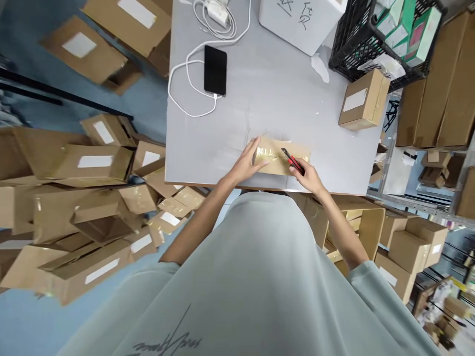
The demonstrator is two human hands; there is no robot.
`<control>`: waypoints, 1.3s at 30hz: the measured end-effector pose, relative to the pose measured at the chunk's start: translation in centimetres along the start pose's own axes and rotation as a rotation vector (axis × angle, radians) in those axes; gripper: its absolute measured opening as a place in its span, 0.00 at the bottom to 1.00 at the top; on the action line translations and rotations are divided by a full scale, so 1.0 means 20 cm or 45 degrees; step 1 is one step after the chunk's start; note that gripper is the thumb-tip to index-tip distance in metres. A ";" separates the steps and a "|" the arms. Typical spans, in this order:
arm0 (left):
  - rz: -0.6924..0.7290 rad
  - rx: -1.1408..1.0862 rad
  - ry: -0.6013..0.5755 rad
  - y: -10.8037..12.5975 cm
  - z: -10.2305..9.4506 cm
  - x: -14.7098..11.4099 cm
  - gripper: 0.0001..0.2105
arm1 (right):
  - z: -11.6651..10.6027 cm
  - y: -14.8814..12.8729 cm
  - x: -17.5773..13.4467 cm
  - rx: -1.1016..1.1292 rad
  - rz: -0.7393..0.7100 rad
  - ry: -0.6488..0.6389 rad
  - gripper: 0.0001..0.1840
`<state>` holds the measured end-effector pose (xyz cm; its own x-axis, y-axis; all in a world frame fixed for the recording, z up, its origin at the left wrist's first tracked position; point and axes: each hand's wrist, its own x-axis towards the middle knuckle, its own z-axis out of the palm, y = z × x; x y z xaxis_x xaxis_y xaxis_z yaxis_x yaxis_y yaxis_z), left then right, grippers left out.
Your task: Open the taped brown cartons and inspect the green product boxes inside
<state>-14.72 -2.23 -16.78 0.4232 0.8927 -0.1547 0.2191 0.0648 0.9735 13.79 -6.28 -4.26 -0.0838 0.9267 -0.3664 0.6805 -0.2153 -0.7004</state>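
A flattened, taped cardboard box (279, 155) lies at the near edge of the grey bench (267, 99), just in front of the person's body. The left hand (248, 163) rests flat on the box's left end, its grip spread with fingers extended over the cardboard. The right hand (308, 176) is at the box's right end, its grip pinching a red and black utility knife (293, 160) whose tip lies on the box's top face, angled toward the far left. Farther across the bench, a black phone (215, 69) lies face up with a white cable (185, 84) looping to its left, and a white charger (217, 12) sits at the far edge. A white box (300, 22) with handwriting stands at the far right, beside a black crate (356, 39). A small sealed carton (363, 100) sits at the bench's right edge. On the blue floor (148, 104) to the left lies a heap of opened cartons (85, 198).
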 end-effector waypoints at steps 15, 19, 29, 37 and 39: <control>0.037 -0.149 -0.051 -0.12 0.02 0.01 0.53 | 0.07 -0.33 0.07 -1.220 -0.347 -0.307 0.31; 0.050 -0.140 -0.054 -0.13 0.03 0.00 0.52 | 0.05 -0.42 0.11 -1.445 -0.324 -0.399 0.29; 0.038 -0.123 -0.054 -0.14 0.04 0.00 0.52 | 0.04 -0.49 0.16 -1.552 -0.290 -0.516 0.29; 0.021 -0.124 -0.076 -0.13 0.03 0.00 0.52 | 0.03 -0.55 0.18 -1.570 -0.263 -0.614 0.30; 0.023 -0.120 -0.076 -0.12 0.03 0.01 0.52 | 0.04 -0.57 0.18 -1.585 -0.268 -0.635 0.32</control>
<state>-14.75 -2.53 -19.31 0.4786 0.8662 -0.1437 0.1286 0.0927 0.9873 5.15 -0.77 1.93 -0.3386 0.6411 -0.6887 0.8014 0.5800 0.1459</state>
